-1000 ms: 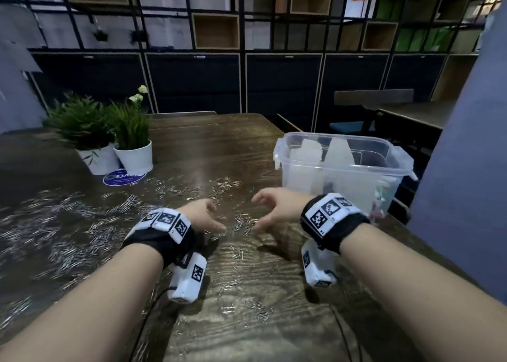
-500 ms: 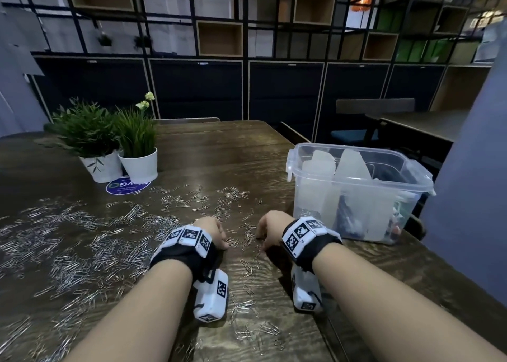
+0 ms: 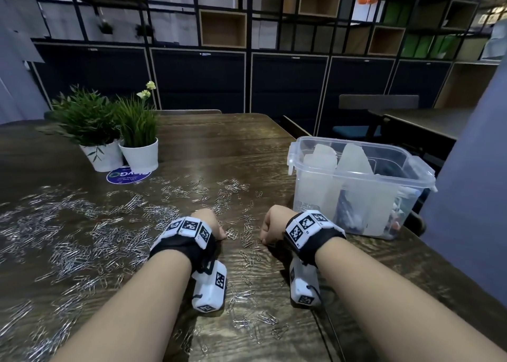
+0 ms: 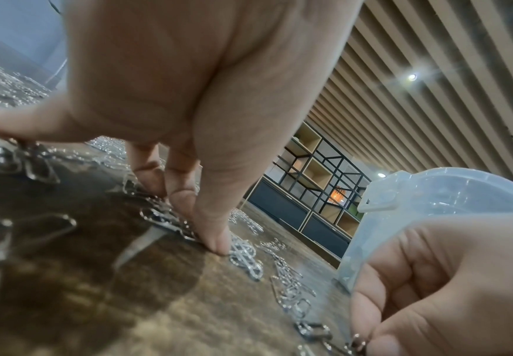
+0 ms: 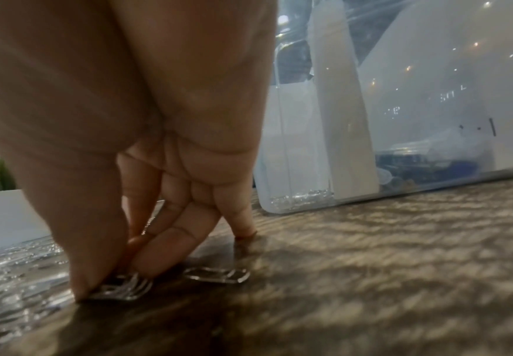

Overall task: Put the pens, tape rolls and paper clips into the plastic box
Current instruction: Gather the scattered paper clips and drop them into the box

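Silver paper clips [image 3: 109, 224] lie strewn over the dark wooden table [image 3: 219, 147], thickest on the left. The clear plastic box [image 3: 315, 191] stands open at the right, with frosted dividers, some clips and dark items inside. My left hand [image 3: 211, 223] is down on the table left of the box. Its fingers [image 4: 215, 238] point straight down onto a clump of clips [image 4: 242, 255], the thumb spread apart. My right hand [image 3: 274, 224] is a little nearer the box [image 5: 401, 120]. Its thumb and fingers [image 5: 169, 253] pinch a few clips [image 5: 121, 291] against the table.
Two potted plants [image 3: 90, 131] [image 3: 140, 142] in white pots stand at the back left, by a blue round sticker [image 3: 129, 175]. The table's right edge runs just past the box. A chair [image 3: 378, 106] and another table are behind it. More clips [image 3: 247, 320] lie between my forearms.
Both hands have dropped from open above the table to fingertips down on the clips and have drawn back toward me. The right hand has closed on clips.
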Demonstrator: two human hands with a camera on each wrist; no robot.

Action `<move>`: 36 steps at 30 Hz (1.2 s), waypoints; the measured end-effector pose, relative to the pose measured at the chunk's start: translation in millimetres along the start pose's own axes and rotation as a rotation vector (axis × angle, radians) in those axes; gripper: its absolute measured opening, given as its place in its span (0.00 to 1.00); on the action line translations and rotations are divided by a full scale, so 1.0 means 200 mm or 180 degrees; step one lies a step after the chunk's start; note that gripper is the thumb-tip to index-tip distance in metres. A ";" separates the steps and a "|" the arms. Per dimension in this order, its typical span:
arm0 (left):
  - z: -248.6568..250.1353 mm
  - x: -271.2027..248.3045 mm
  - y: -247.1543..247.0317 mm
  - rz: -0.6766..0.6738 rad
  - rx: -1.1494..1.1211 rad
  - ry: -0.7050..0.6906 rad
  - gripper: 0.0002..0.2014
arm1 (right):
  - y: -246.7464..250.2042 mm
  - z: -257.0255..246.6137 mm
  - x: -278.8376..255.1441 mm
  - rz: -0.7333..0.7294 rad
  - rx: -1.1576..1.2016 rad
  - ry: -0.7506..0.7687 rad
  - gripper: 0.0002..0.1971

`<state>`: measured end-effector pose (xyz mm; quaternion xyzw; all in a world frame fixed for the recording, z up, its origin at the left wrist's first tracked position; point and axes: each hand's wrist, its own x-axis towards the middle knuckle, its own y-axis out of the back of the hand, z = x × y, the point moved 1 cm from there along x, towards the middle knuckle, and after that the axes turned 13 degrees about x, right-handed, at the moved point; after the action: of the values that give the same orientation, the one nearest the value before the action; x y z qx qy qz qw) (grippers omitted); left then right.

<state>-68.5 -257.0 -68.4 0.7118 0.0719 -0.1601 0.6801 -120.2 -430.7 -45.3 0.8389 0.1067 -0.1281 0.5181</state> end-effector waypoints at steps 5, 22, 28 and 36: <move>0.00 -0.01 -0.01 0.0095 -0.0064 0.0052 0.16 | 0.02 0.03 -0.05 0.0225 0.0464 0.0273 0.10; -0.02 0.02 -0.02 0.0369 -0.0296 0.0249 0.13 | 0.81 0.05 -0.34 0.2282 0.0813 0.0628 0.04; -0.02 0.02 -0.02 0.0339 -0.0366 0.0225 0.12 | 0.72 0.18 -0.28 0.2171 0.1235 0.0590 0.09; -0.04 -0.14 0.09 0.0755 -0.0676 0.0085 0.04 | 0.72 0.39 -0.43 0.1210 0.0403 -0.0496 0.36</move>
<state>-87.3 -246.3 -41.8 0.6414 0.0129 -0.0607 0.7647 -163.8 -568.2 70.2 0.8624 -0.1021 -0.0990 0.4858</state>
